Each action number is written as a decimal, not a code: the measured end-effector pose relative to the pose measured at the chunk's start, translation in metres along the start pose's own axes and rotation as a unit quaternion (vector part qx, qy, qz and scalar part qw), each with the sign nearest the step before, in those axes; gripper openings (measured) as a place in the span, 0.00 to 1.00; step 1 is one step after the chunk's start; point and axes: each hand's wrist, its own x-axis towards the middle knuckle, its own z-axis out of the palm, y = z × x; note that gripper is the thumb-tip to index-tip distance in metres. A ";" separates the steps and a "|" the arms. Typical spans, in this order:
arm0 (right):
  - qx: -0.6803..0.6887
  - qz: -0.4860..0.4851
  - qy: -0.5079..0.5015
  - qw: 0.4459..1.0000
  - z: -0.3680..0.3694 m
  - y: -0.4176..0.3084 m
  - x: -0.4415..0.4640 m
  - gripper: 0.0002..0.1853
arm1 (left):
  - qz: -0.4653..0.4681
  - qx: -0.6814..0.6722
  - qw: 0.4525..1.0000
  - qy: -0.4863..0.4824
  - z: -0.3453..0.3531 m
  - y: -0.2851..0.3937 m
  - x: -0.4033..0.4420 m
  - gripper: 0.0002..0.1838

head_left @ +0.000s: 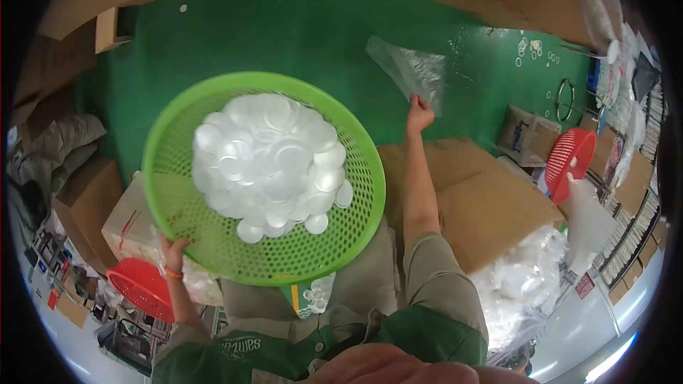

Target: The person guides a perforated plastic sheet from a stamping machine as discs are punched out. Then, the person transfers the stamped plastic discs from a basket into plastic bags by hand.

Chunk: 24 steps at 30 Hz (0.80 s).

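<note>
A large round green plastic basket (263,267) rests over my lap, tilted so its inside shows. Heaped in it are many thin white translucent discs (274,156). My left hand (174,250) grips the basket's rim at the lower left, fingers curled over the edge. Out to the right, my right hand (420,114) is closed on the corner of a clear plastic bag (413,67), which hangs in the air above the green floor, apart from the basket.
An open cardboard box (469,185) stands to my right, with clear plastic bags (519,284) beside it. Red baskets sit at the right (571,160) and lower left (142,286). White rings (523,46) lie scattered on the green floor (299,35). More cartons line the far side.
</note>
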 end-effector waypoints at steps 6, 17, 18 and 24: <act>0.087 -0.036 -0.033 0.995 -0.058 -0.147 -0.016 0.14 | 0.046 0.192 0.974 -0.110 0.013 0.022 -0.019 0.30; 0.036 -0.370 -0.275 0.886 -0.098 -0.336 -0.114 0.11 | 0.595 0.183 0.783 0.000 0.162 0.347 0.011 0.26; 0.035 -0.374 -0.274 0.885 -0.107 -0.350 -0.118 0.11 | 0.644 0.217 0.733 0.009 0.181 0.371 0.013 0.27; -0.024 -0.458 -0.388 0.799 -0.145 -0.397 -0.116 0.11 | 0.724 0.376 0.579 -0.010 0.233 0.431 0.039 0.28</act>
